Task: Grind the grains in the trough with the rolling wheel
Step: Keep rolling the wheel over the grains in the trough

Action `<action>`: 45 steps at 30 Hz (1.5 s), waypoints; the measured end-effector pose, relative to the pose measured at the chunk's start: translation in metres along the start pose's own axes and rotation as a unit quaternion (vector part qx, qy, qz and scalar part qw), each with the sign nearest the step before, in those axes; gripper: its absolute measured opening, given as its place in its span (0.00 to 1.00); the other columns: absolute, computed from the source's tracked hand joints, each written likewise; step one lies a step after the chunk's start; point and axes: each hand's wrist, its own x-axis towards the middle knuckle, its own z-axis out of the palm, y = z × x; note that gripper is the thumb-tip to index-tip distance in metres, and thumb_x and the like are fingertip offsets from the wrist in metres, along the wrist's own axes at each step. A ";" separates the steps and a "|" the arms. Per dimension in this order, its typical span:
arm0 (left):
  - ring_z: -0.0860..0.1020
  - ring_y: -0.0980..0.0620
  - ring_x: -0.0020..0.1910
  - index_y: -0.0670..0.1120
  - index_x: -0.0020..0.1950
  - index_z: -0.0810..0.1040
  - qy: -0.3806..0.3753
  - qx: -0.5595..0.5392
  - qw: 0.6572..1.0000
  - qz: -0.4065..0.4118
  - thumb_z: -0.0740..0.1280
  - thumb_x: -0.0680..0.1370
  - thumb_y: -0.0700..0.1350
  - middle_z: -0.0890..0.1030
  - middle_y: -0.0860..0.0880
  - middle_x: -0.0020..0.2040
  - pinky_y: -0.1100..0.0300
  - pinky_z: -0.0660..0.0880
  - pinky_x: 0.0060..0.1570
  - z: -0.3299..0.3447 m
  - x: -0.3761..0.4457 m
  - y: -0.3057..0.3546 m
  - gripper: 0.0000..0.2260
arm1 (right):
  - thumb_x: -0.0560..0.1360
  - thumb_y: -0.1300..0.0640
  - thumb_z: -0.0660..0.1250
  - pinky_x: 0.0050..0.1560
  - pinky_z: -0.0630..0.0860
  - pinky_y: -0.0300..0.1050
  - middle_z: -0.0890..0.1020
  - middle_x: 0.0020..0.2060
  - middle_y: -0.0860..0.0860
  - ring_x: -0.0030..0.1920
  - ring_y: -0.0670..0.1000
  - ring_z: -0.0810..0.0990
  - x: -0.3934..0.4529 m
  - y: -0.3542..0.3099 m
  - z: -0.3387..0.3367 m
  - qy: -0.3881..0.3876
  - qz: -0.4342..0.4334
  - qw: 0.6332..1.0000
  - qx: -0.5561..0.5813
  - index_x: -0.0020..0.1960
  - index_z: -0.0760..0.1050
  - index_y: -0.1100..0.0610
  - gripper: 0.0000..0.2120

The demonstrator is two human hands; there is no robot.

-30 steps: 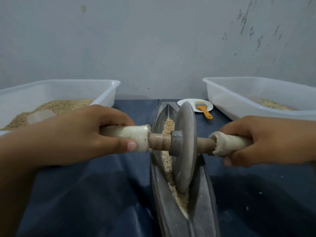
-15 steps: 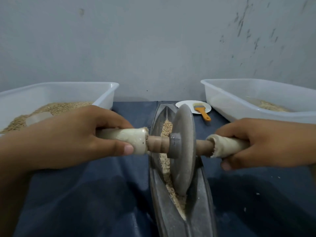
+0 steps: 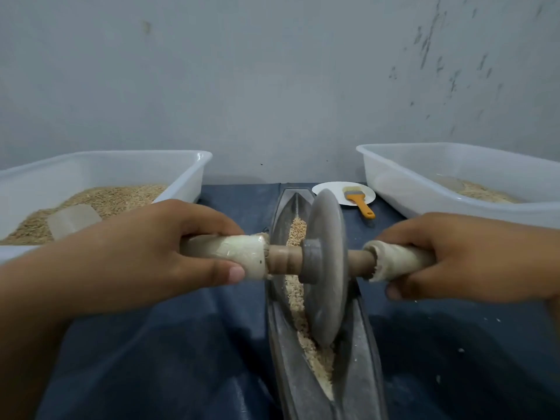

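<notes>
Our left hand (image 3: 145,256) and right hand (image 3: 466,256) each grip an axle handle, the wheel (image 3: 328,268) standing in the trough (image 3: 360,374). Near grains (image 3: 315,356) look crushed; far ones seem whole, so we judge grinding partway done.

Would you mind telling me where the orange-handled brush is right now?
In the head view, the brush lies at the back right, partly on a small white plate between the trough's far end and the right tub.
</notes>
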 end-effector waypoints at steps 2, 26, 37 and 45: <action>0.78 0.64 0.39 0.70 0.53 0.76 0.003 -0.001 1.000 0.008 0.61 0.63 0.73 0.80 0.65 0.41 0.62 0.73 0.35 -0.002 -0.002 0.002 0.21 | 0.58 0.31 0.68 0.40 0.77 0.46 0.81 0.41 0.44 0.37 0.43 0.80 -0.004 0.000 -0.002 -0.027 -0.003 1.000 0.009 0.54 0.77 0.40 0.27; 0.75 0.62 0.42 0.69 0.56 0.72 0.065 0.059 0.996 -0.033 0.61 0.68 0.68 0.79 0.61 0.43 0.60 0.72 0.43 0.024 0.016 0.003 0.17 | 0.72 0.44 0.71 0.49 0.77 0.52 0.81 0.43 0.43 0.44 0.46 0.79 0.027 -0.005 0.022 0.151 0.005 0.985 -0.082 0.52 0.74 0.42 0.11; 0.76 0.64 0.40 0.71 0.54 0.73 0.027 0.035 0.998 -0.035 0.57 0.67 0.75 0.79 0.64 0.41 0.59 0.73 0.39 0.017 0.011 0.003 0.19 | 0.69 0.41 0.71 0.47 0.78 0.52 0.81 0.42 0.43 0.42 0.44 0.79 0.019 -0.006 0.018 0.124 0.007 0.991 -0.053 0.52 0.75 0.42 0.14; 0.78 0.60 0.37 0.68 0.54 0.76 -0.006 -0.025 1.000 -0.008 0.61 0.67 0.73 0.80 0.61 0.40 0.57 0.75 0.39 0.009 0.007 0.000 0.19 | 0.61 0.33 0.67 0.43 0.79 0.51 0.80 0.40 0.42 0.37 0.43 0.79 0.002 -0.008 0.005 0.031 0.013 0.999 -0.019 0.52 0.75 0.41 0.22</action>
